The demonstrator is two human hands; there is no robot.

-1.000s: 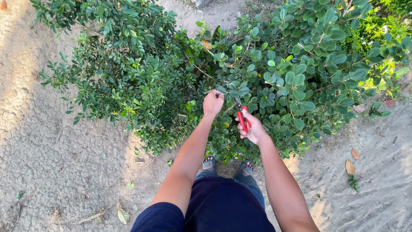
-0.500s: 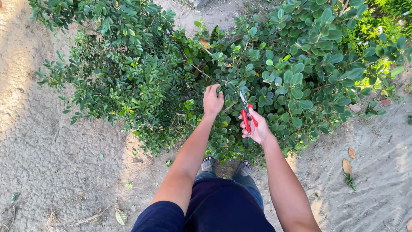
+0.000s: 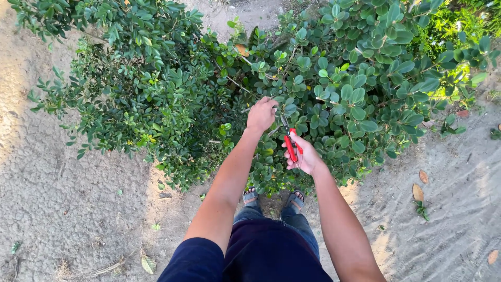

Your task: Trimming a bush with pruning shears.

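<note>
Standing on sandy ground (image 3: 78,198), left hand (image 3: 261,115) gripping bush (image 3: 323,89) twig, right hand (image 3: 302,156) clutching red pruners (image 3: 290,142).

Daylight is bright but soft, with warm low sun reaching in from the upper left and the right. A sunlit patch washes out the sandy ground (image 3: 13,89) near the left edge, and small warm spots fall beside the right arm. At the upper right the yellow-green foliage (image 3: 449,31) glares, nearly overexposed. The bush (image 3: 172,99) casts a broad, even shade over the middle, where both hands sit without hard shadows. Focus is sharp across leaves and soil texture; no motion blur shows. The wide lens bends the scene slightly towards the corners, stretching the arms at the bottom.
</note>
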